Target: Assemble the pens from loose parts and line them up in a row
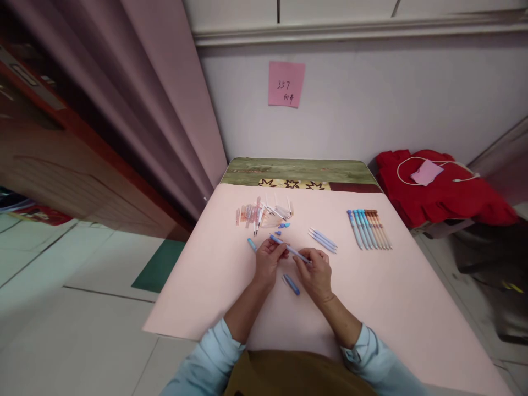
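Note:
Both my hands hold one thin blue pen (290, 249) over the pink table cover (396, 297). My left hand (268, 261) pinches its left end, fingers closed. My right hand (315, 273) grips its right end, fingers closed too. A short blue pen part (292, 284) lies on the cover between my hands, and another blue piece (252, 245) lies just left of my left hand. A pile of loose pen parts (264, 213) sits farther back.
Three blue pens (322, 240) lie to the right of my hands. A neat row of several blue and brown pens (369, 227) lies farther right. A red cloth with a white cable (437, 190) is off the table's right. A pink note (286, 83) hangs on the wall.

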Available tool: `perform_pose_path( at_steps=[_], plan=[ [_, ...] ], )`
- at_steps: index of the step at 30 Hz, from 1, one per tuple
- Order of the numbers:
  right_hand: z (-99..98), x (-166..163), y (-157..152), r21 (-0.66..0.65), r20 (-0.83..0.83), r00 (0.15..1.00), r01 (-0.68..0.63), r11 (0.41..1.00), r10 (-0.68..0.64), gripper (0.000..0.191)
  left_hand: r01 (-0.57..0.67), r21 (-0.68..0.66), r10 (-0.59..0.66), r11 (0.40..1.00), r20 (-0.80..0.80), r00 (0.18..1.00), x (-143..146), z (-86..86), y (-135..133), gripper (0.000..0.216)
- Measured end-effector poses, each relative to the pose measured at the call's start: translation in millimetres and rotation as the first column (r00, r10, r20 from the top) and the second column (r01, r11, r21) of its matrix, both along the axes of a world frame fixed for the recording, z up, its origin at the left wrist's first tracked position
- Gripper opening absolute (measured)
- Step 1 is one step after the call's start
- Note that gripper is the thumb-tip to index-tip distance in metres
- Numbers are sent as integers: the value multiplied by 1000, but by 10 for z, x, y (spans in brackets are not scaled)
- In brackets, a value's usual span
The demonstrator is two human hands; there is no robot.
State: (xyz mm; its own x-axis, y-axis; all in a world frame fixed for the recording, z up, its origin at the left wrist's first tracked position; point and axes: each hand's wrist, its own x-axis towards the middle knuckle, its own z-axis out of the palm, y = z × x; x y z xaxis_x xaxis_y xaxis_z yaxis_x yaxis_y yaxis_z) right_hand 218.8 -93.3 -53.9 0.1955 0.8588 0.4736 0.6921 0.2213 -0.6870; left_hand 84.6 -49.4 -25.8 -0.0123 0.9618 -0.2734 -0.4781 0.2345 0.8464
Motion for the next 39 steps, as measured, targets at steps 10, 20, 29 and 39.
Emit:
perform_pose_path(
  at_steps=[10, 20, 29, 39],
  plan=[
    [-11, 31, 8, -106, 7, 997, -76, 991, 77, 35, 25, 14, -24, 1000, -23, 999, -11, 7, -20, 33],
    [8, -7, 1, -25, -3, 1000, -12, 1000, 12, 26, 10, 22, -9, 1000, -58, 998, -7, 3, -14, 34],
    [-12, 29, -3, -33, 7, 996, -88, 996, 88, 23, 67, 52, -61, 996, -108, 992, -29, 12, 9, 33],
    [6, -2, 0, -28, 33, 997, -75, 997, 76, 23, 84, 29, -77, 996, -188, 979, -19, -62, -19, 34]
  ],
)
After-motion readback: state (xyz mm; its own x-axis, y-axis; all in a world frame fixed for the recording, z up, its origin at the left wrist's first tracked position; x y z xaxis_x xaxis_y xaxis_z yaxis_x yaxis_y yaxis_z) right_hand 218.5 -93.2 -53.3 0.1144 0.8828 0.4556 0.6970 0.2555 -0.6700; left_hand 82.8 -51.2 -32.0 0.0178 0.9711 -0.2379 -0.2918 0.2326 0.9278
